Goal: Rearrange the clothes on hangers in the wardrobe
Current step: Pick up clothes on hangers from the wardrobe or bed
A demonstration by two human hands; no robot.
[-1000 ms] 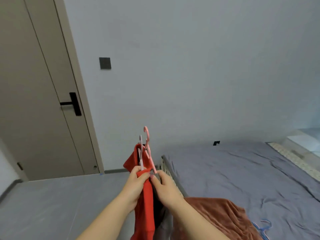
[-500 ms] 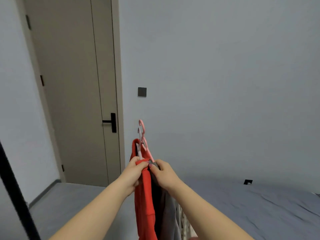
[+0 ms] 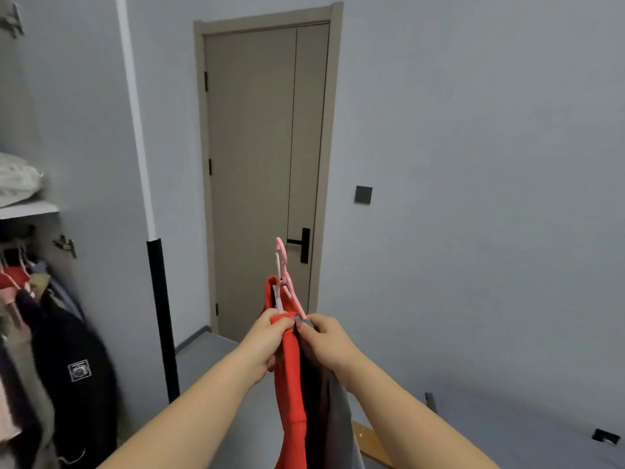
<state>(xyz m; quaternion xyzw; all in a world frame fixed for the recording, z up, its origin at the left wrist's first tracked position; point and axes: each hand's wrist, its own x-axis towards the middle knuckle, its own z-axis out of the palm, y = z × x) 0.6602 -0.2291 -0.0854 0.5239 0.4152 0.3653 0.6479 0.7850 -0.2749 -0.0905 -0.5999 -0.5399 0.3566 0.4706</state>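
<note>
I hold two garments on pink hangers (image 3: 283,275) in front of me, their hooks pointing up. My left hand (image 3: 267,343) grips the shoulder of a red garment (image 3: 290,384). My right hand (image 3: 326,345) pinches the shoulder of a dark grey garment (image 3: 329,414) right beside it. Both garments hang down between my forearms. The open wardrobe (image 3: 30,211) is at the far left, with several clothes on hangers, among them a dark jacket (image 3: 72,367) with a white badge.
The wardrobe door's edge (image 3: 162,316), white above and black below, stands between the wardrobe and a closed beige door (image 3: 263,170) with a black handle. A folded white bundle (image 3: 17,179) lies on the wardrobe shelf. A bed corner (image 3: 507,431) is at lower right.
My view has swung left, from the bed and wall to the door and the open wardrobe. Both hands keep the same hold on the two hangered garments.
</note>
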